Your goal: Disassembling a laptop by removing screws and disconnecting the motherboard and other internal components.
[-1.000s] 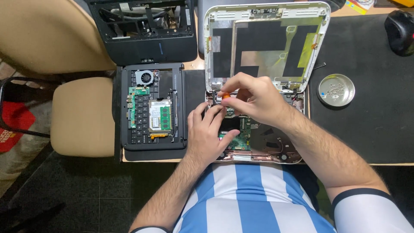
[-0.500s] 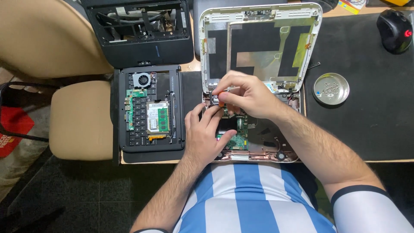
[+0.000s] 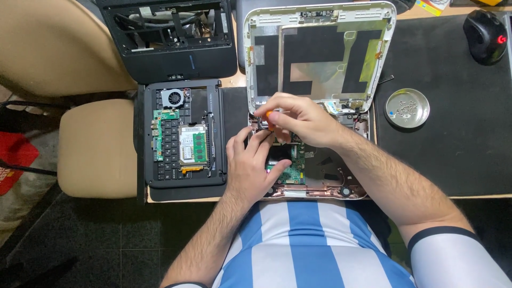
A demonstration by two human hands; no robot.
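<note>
right hand is pinching an orange-handled screwdriver at the hinge corner of the opened laptop base, left hand fingers bunched beside it, so one slip could probably gouge the green board.

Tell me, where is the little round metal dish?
In the head view, the round metal dish sits on the black mat to the person's right, just right of the opened white laptop lid and below-left of the black mouse.

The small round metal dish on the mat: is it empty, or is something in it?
Not empty. The dish lies flat on the black mat, with a scatter of tiny pieces, probably screws, on its bottom.
</note>
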